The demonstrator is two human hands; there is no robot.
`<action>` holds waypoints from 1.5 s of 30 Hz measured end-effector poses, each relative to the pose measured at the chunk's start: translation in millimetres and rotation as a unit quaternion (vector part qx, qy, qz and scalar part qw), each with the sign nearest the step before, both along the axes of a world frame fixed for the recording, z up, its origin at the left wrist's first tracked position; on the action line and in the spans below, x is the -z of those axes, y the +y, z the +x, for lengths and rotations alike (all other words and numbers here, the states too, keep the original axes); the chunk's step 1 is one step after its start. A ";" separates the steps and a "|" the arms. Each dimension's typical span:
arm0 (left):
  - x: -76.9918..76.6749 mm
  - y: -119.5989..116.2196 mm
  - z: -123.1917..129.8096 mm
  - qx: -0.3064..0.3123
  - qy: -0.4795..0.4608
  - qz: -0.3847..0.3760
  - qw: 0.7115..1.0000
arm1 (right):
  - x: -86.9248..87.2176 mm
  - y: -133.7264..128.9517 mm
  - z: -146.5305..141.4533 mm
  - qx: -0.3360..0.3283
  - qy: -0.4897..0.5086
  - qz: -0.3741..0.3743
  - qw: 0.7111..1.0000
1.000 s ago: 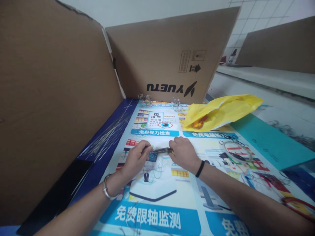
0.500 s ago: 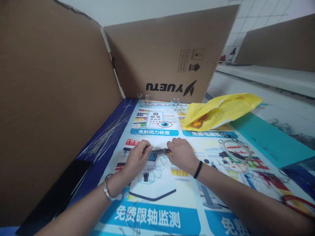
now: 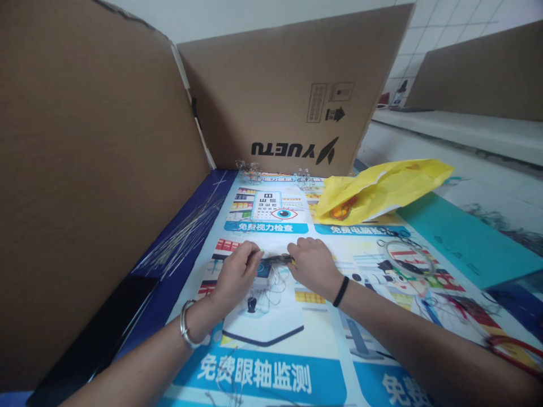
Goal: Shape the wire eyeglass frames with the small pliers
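Note:
My left hand (image 3: 238, 270) is closed in a pinch on thin wire, though the held end is mostly hidden by the fingers. My right hand (image 3: 316, 264) wraps round the handles of small dark pliers (image 3: 274, 259), with a bit of yellow showing by the fingers. The pliers' jaws point left and reach the left fingertips. Loose loops of fine wire (image 3: 271, 291) show just below the pliers, between the hands. Both hands are low over the printed poster sheet (image 3: 271, 322).
Straight thin wires (image 3: 182, 232) lie on the left beside a black flat panel (image 3: 97, 333). A yellow bag (image 3: 386, 189), a wire coil (image 3: 409, 259) and red-handled tool (image 3: 513, 346) are on the right. Cardboard walls (image 3: 280, 96) stand behind and left; tangled wire (image 3: 250, 169) sits at the back.
Both hands stay almost in place. The pliers have turned slightly between them, and the wire loops below have shifted a little.

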State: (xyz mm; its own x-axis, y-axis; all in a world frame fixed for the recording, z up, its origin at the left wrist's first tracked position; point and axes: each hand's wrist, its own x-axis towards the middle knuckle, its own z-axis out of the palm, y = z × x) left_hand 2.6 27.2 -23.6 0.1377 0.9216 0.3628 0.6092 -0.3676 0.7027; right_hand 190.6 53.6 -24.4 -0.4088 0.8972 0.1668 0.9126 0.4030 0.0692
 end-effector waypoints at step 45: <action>-4.2 12.2 -7.2 0.070 -0.270 -0.325 0.903 | -1.3 2.2 0.9 -0.002 -0.007 -0.045 0.999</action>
State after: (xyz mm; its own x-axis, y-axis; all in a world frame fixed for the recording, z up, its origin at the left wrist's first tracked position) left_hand -4.6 39.3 -19.4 0.2336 0.9515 -0.2002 0.0916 0.1834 0.9788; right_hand 191.5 55.8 -23.1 -0.4143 0.9067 0.0790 0.9101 0.4119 0.0453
